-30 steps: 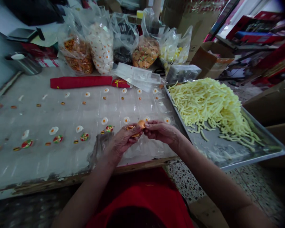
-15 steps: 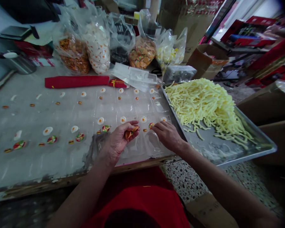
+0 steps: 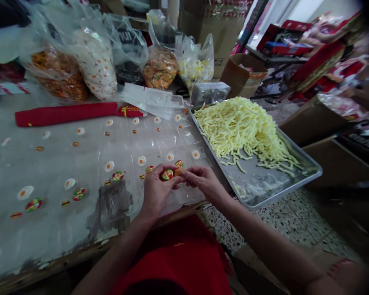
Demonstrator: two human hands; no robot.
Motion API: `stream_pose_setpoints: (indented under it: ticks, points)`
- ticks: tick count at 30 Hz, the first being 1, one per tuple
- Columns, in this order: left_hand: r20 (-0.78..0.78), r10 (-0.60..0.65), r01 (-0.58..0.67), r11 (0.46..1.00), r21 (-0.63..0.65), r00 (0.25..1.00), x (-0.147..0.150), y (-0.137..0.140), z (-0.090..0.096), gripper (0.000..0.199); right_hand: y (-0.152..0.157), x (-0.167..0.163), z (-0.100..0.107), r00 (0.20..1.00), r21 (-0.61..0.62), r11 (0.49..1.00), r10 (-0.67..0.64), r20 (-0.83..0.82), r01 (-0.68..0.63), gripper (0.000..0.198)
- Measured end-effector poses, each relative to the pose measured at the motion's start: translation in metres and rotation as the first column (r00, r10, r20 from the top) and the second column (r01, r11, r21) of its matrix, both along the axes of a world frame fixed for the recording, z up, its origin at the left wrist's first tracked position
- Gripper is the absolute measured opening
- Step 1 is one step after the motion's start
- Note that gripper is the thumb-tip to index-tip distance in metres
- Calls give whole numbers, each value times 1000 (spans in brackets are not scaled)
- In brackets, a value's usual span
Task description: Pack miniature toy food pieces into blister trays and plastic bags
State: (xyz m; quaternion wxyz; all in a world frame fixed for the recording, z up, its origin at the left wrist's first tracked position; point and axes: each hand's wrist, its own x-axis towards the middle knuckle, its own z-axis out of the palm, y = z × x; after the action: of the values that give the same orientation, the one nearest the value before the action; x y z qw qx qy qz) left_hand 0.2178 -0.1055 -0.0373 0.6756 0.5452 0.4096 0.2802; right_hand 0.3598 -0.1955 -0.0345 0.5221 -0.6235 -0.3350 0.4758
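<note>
My left hand (image 3: 156, 192) is closed around pizza-shaped gummy candies; one round pizza gummy (image 3: 167, 175) shows its red, green and yellow top between thumb and fingers. Right beside it, my right hand (image 3: 204, 183) pinches another candy (image 3: 178, 172) with its orange side showing. Both hands are over clear plastic trays (image 3: 187, 194). Just beyond the fingers a pizza gummy (image 3: 178, 164) lies in a tray, near a fried-egg gummy (image 3: 170, 157). To the left are another pizza gummy (image 3: 117, 176) and a small burger gummy (image 3: 107, 182).
A metal tray (image 3: 252, 200) heaped with pale yellow strips (image 3: 240, 127) stands at the right. Along the back are bags of candies (image 3: 160, 67), a red cloth-like strip (image 3: 67, 114) and clear plastic pieces (image 3: 153, 99). Cardboard boxes (image 3: 244, 76) stand behind.
My right hand has left the tray, where a pizza gummy now lies, and come to my left hand, pinching another candy. The view has swung to the right.
</note>
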Motion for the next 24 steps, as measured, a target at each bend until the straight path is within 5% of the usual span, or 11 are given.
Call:
stream_pose_setpoints:
  ticks: [3,6,8,10,13,16,19,24]
  points:
    - [-73,-62,63,998,20,995,5,-8,-2,38,-18,-5,-3,989,-12,989,-145,13,145,36]
    - [42,-88,95,977,-191,995,12,-8,-1,38,-33,18,1,883,96,951,-310,352,295,27]
    - [142,-54,104,923,-370,988,16,-4,2,34,-38,42,4,674,177,954,-295,677,240,18]
    - [206,-23,123,865,-487,978,17,0,7,29,-39,64,5,376,96,994,-112,920,61,16]
    - [248,-3,141,832,-537,969,12,4,13,26,-35,78,3,-13,-205,973,205,979,-108,20]
    - [255,11,136,823,-551,967,5,8,16,29,-30,77,3,-189,-365,920,336,923,-143,21]
    - [237,7,132,814,-566,972,3,12,14,31,-27,78,7,-112,-347,924,332,936,-162,25]
    - [190,-42,137,842,-522,981,11,20,11,28,-9,73,17,505,-14,998,44,862,-63,28]
